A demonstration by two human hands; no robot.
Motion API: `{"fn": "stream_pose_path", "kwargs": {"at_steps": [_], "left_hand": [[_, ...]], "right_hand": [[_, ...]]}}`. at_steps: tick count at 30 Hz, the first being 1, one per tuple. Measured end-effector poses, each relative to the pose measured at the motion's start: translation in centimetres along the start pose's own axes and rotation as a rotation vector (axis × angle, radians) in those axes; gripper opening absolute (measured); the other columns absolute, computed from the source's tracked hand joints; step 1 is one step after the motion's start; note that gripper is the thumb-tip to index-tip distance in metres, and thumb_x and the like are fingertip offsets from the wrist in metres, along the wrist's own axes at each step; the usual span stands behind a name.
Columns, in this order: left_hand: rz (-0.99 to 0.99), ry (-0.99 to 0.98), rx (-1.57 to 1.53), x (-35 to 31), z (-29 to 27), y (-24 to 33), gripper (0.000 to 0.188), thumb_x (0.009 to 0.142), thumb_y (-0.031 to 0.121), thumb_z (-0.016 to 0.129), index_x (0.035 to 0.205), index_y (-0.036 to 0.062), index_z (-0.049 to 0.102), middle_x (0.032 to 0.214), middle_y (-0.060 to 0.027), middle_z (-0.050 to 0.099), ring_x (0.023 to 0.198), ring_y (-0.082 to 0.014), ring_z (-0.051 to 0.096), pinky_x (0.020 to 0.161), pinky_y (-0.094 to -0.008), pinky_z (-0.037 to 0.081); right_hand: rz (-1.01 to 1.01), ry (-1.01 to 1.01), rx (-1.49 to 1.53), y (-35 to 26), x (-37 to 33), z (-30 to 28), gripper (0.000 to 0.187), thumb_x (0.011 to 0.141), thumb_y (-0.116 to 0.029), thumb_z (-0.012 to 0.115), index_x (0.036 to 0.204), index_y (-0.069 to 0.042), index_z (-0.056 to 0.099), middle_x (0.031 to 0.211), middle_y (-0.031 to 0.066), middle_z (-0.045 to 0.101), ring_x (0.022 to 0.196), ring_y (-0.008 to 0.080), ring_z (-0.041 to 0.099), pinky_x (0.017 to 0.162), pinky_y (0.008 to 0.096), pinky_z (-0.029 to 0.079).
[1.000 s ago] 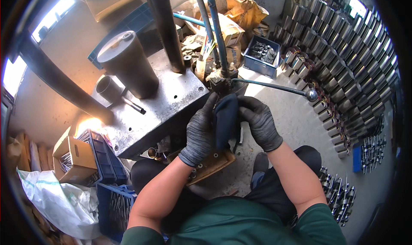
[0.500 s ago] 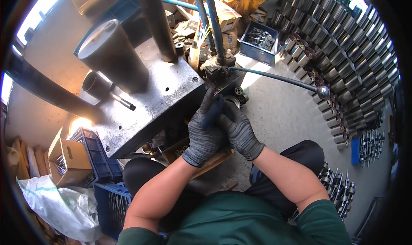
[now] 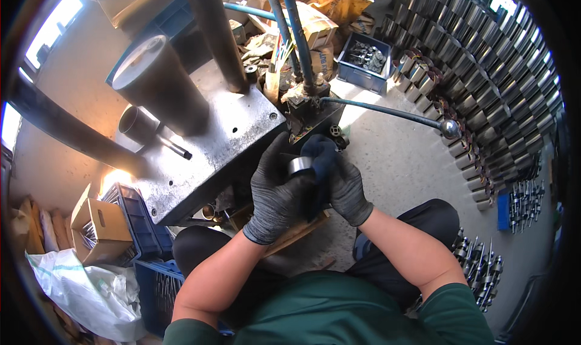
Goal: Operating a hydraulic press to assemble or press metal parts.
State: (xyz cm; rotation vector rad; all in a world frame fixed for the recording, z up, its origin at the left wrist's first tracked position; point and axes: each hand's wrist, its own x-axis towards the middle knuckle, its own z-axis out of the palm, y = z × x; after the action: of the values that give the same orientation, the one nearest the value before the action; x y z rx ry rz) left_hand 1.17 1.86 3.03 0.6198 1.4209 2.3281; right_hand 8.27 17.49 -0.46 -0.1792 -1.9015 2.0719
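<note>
Both my hands wear grey knit gloves and meet in front of the press table. My left hand [image 3: 273, 191] is closed around a shiny metal ring [image 3: 300, 165], whose lower part is hidden by the glove. A dark blue cloth [image 3: 319, 150] is bunched in my right hand [image 3: 347, 191] and lies against the ring's right side. Left of my hands is the thick steel press table [image 3: 224, 148]; on it stand a large metal cylinder [image 3: 166, 91] and a small tube [image 3: 136, 124] beside a short rod [image 3: 175, 146].
A blue lever with a ball end [image 3: 449, 128] juts over the floor. Stacked metal cylinders [image 3: 478, 73] line the right side. Shafts [image 3: 478, 266] stand at lower right. A blue bin of parts [image 3: 364, 61] sits behind; a cardboard box [image 3: 103, 227] and white sack [image 3: 91, 290] are left.
My hands have turned and drawn slightly nearer, with the left shifting a little left. The metal ring's bright side now shows between them, and the cloth has moved to its right.
</note>
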Motion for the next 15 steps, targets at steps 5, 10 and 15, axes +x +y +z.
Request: {"fn": "stream_pose_path", "kwargs": {"at_steps": [5,10,15], "left_hand": [[-0.023,0.034,0.012,0.2,-0.8,2.1,0.069,0.086,0.009,0.089,0.145,0.0001,0.054,0.125,-0.0111,0.069,0.117,-0.0206,0.067,0.105,-0.0369,0.055],[0.104,0.016,0.494,0.0,-0.5,0.1,0.043,0.088,0.004,0.086,0.125,0.0064,0.063,0.113,-0.0050,0.069,0.103,-0.0134,0.066,0.093,-0.0314,0.055],[0.069,0.076,0.685,0.4,-1.0,-2.4,0.035,0.090,0.001,0.084,0.118,0.0072,0.063,0.104,-0.0022,0.069,0.097,-0.0106,0.063,0.088,-0.0296,0.054]], "right_hand": [[0.202,-0.100,0.191,-0.6,0.4,-0.5,0.045,0.104,-0.008,0.059,0.148,0.000,0.057,0.146,0.0082,0.065,0.129,0.0170,0.061,0.111,0.0338,0.050],[0.129,-0.120,0.737,-1.7,0.7,0.2,0.052,0.100,-0.007,0.057,0.151,0.002,0.054,0.150,0.0134,0.063,0.134,0.0240,0.061,0.119,0.0386,0.045],[0.185,-0.058,0.926,-2.5,1.0,0.4,0.048,0.102,-0.011,0.055,0.148,0.003,0.058,0.149,0.0150,0.064,0.137,0.0255,0.060,0.121,0.0397,0.044]]}}
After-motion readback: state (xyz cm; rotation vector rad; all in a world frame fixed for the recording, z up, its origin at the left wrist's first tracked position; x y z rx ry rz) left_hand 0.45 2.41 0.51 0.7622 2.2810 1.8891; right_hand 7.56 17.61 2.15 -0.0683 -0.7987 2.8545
